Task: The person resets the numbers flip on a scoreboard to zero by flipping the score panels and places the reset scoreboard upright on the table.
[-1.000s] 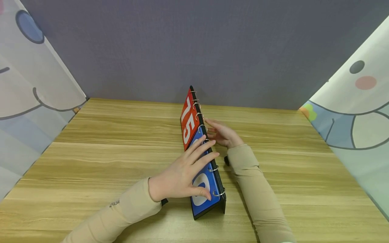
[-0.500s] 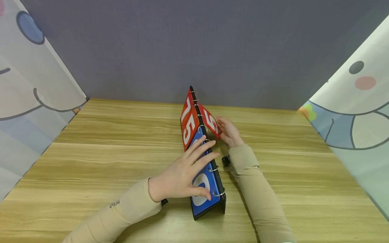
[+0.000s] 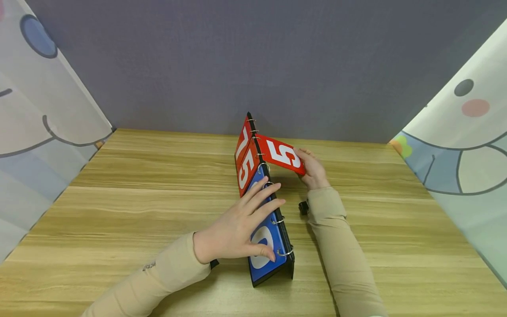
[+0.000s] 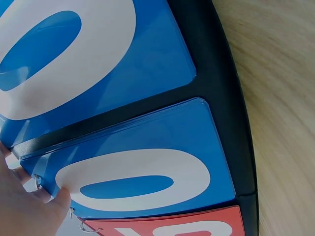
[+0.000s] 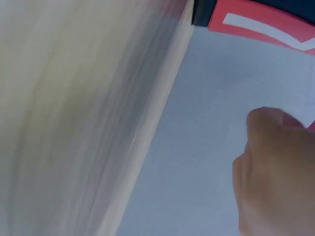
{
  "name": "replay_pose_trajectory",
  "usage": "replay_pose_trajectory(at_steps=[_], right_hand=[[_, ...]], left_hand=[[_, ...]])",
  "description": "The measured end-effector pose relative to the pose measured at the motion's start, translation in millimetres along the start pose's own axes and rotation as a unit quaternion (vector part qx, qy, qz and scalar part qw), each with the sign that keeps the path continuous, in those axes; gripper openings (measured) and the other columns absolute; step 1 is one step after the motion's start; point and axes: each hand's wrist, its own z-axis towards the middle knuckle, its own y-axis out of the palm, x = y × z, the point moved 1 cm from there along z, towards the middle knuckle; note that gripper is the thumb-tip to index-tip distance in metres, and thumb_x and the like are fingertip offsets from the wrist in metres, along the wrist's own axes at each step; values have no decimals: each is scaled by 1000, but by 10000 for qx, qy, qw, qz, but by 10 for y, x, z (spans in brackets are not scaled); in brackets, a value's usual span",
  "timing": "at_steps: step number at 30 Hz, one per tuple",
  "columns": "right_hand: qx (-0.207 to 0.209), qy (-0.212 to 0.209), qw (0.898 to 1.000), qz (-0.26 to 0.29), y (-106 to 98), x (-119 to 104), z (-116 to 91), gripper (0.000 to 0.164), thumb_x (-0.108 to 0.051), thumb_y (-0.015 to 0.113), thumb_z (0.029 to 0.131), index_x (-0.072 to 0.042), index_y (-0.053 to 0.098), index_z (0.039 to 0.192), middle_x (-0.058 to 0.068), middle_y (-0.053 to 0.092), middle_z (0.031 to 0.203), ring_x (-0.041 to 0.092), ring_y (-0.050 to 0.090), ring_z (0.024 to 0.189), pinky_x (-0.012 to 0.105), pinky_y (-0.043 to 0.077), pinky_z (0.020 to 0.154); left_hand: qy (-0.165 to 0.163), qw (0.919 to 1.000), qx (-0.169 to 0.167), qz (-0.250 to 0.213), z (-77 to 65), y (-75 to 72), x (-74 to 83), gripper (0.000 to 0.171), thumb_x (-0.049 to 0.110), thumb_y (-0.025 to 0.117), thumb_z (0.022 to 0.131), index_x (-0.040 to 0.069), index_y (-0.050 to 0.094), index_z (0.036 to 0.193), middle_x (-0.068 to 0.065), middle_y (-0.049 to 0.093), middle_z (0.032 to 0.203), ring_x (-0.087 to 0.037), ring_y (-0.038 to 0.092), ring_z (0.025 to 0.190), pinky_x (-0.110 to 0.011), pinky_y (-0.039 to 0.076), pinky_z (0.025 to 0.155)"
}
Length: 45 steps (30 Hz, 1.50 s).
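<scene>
Flip scoreboard stands mid-tabletop; towards its two o'clock the right hand pinches a lifted red card by the free edge. One even arc should stop the rings binding, with the left hand, fingers straight and spread towards seven o'clock, steadying the black frame. White numerals mark glossy red and blue cards.

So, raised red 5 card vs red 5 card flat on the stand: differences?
The raised card sticks out right of the stand; the flat card lies on its left face. The right hand holds the raised card; no hand holds the flat card. Both: red, white 5.
</scene>
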Motion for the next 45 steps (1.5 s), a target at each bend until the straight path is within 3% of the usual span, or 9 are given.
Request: replay_pose_trajectory(at_steps=[5,8,13,16,23,27,30,37,45], right_hand=[[382,-282,9940,-985,-15,7,24,10,-12,60,90,-11,51,93,-2,60,81,6,61,63,16,51,56],[732,-530,9834,-1572,-8,19,29,14,-14,63,89,-12,52,96,-2,58,84,5,59,64,15,51,57],[1035,-796,9638,-2324,-1,29,36,36,-19,64,88,-7,57,121,1,56,98,5,58,72,15,50,62],[1136,-886,9527,-2677,7,38,40,43,-22,63,89,-6,57,129,4,56,107,6,57,78,15,50,65],[1373,-1418,9400,-2781,34,49,22,37,-24,64,89,-13,64,124,-1,59,96,7,57,79,16,50,64],[1434,-1547,9378,-2757,35,52,5,36,-24,64,88,-14,65,123,-2,59,92,7,59,74,16,51,61],[1350,-1447,9382,-2840,37,50,3,38,-26,64,89,-13,64,124,-2,59,97,6,58,74,15,50,61],[656,-1019,9302,-3466,66,73,7,41,-27,57,92,-5,55,127,0,54,103,3,54,73,13,47,61],[747,-988,9236,-3627,47,69,10,40,-25,60,91,-6,54,125,2,56,98,4,56,70,15,49,61]], left_hand=[[-1,10000,-11,11,-2,1,-2,86,69,34,84,4,34,141,-17,22,152,-40,11,144,-49,25,112],[-13,10000,-19,8,-4,-1,-3,86,69,35,84,5,34,141,-17,22,152,-41,12,143,-49,25,112],[-45,10000,-27,5,-6,-5,0,87,69,34,83,4,34,140,-17,21,152,-40,11,144,-49,24,112],[-70,10000,-35,10,-8,-6,0,87,69,33,83,4,35,140,-17,21,152,-39,10,144,-49,24,112],[-52,10000,-29,64,-1,-3,-3,86,70,33,83,5,34,141,-17,22,152,-42,13,142,-49,24,112],[-25,10000,-26,89,1,-1,-3,87,69,35,83,5,33,141,-17,22,152,-41,13,143,-49,25,112],[-14,10000,-17,76,2,2,-4,86,69,33,84,5,33,141,-18,22,152,-41,12,143,-49,24,112],[-10,10000,25,20,0,6,-8,86,69,30,84,5,33,141,-18,22,152,-41,13,143,-50,23,112],[-31,10000,-22,54,0,3,-8,86,69,31,84,5,34,141,-17,22,152,-42,14,142,-49,24,112]])
